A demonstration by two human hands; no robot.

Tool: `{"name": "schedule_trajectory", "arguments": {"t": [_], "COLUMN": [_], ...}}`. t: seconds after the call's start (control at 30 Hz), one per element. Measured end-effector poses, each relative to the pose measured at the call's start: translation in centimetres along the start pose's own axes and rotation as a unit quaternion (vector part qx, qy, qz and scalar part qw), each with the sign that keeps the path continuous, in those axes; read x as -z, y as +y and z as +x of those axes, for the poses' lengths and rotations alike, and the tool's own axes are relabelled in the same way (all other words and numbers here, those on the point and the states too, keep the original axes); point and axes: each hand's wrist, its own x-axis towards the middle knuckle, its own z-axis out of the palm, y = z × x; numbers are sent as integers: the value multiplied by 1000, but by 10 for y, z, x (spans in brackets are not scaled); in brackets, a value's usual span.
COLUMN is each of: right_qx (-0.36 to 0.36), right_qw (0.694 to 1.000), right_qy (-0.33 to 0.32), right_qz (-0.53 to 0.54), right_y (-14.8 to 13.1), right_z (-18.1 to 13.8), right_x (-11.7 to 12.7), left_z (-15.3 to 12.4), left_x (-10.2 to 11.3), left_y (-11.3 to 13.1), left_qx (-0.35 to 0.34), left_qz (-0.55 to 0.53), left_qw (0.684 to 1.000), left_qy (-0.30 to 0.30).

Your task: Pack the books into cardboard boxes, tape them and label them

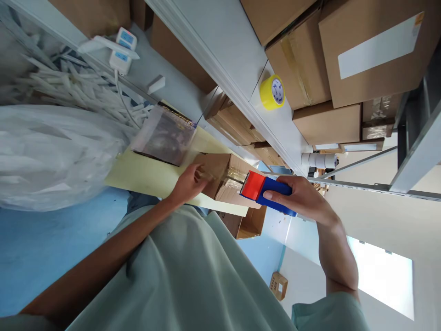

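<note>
A small cardboard box (215, 174) rests on a pale yellow board in front of me, with clear tape over the side that faces right. My left hand (189, 184) is at the box's left side, fingers curled against it; whether anything is pinched in them is hidden. My right hand (303, 197) grips a blue and red tape dispenser (253, 186), thumb along its blue body. The dispenser's toothed red end is close to the taped side of the box; I cannot tell if they touch.
A yellow tape roll (272, 93) stands on the shelf among large cartons (375, 50). A printed plastic bag (165, 133) lies on the yellow board (155, 177). A power strip (123, 50), a big translucent bag (58, 156) and an open carton (251, 223) are around.
</note>
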Motion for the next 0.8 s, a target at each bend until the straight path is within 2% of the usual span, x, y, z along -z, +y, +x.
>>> {"name": "schedule_trajectory", "arguments": {"t": [0.1,0.2,0.33,0.53,0.8], "right_qx": [-16,-20,-21,-41,-45], "right_qw": [1000,999,997,997,998], "right_qy": [-9,-9,11,24,16], "right_qz": [-21,-44,-77,-64,-30], "right_y": [-4,-9,-8,16,70], "right_z": [-2,-5,-11,-16,-5], "right_x": [-3,-6,-11,-21,-40], "left_z": [-5,2,16,15,15], "left_x": [2,1,0,-3,-10], "left_y": [28,52,62,54,46], "left_qx": [-73,-152,-208,-169,-103], "left_qz": [-8,43,113,139,82], "left_qw": [996,983,966,972,989], "left_qy": [-58,-91,-103,-84,-71]}}
